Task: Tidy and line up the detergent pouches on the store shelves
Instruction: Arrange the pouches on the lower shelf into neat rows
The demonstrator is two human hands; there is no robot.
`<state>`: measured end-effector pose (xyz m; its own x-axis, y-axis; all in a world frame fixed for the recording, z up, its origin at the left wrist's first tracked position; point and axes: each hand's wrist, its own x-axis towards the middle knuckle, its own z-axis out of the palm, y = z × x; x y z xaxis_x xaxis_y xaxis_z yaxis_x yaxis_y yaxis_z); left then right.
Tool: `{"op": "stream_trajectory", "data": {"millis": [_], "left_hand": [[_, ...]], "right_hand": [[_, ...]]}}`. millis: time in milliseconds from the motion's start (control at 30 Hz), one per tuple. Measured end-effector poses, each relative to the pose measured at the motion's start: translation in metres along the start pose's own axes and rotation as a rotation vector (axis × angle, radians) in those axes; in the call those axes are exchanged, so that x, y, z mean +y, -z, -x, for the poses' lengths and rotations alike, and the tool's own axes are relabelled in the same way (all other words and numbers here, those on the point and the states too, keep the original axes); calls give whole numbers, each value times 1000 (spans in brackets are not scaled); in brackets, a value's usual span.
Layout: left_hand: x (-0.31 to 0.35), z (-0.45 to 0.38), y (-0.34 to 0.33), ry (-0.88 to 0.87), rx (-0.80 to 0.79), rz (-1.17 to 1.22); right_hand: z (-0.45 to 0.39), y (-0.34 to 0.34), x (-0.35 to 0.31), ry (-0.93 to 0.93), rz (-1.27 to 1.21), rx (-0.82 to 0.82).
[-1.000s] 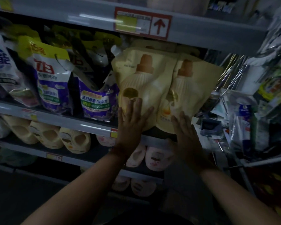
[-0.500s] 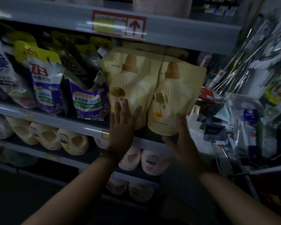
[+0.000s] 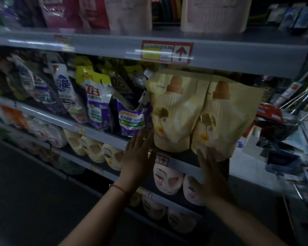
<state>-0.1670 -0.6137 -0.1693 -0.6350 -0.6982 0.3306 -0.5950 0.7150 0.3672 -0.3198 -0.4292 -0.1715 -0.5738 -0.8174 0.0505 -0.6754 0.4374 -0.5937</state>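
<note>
Grey metal shelf (image 3: 178,162) bears two glossy, bulging cream pouches (image 3: 174,118).

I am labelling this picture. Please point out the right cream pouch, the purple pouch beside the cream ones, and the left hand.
right cream pouch (image 3: 220,121), head view, front panel
purple pouch (image 3: 132,119), head view, printed label
left hand (image 3: 138,157), head view, back of hand
</note>
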Motion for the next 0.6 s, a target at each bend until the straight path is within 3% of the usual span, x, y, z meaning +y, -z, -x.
{"op": "stream_trajectory", "data": {"millis": [133,300,400,533,600], "left_hand": [[-22,0,31,117,3,-57],[-36,-17,55,97,21,-101],[-42,-21,62,91,41,-76],[-57,-21,69,79,84,-22],[-65,-23,73,55,121,-12]], "right_hand": [[-6,-12,-39,168,-139,-120],[-29,-13,-86,312,-112,-143],[-44,-11,-104,253,-123,-145],[-56,-15,-119,165,-336,-190],[-67,-19,-131,151,-386,-118]]}}
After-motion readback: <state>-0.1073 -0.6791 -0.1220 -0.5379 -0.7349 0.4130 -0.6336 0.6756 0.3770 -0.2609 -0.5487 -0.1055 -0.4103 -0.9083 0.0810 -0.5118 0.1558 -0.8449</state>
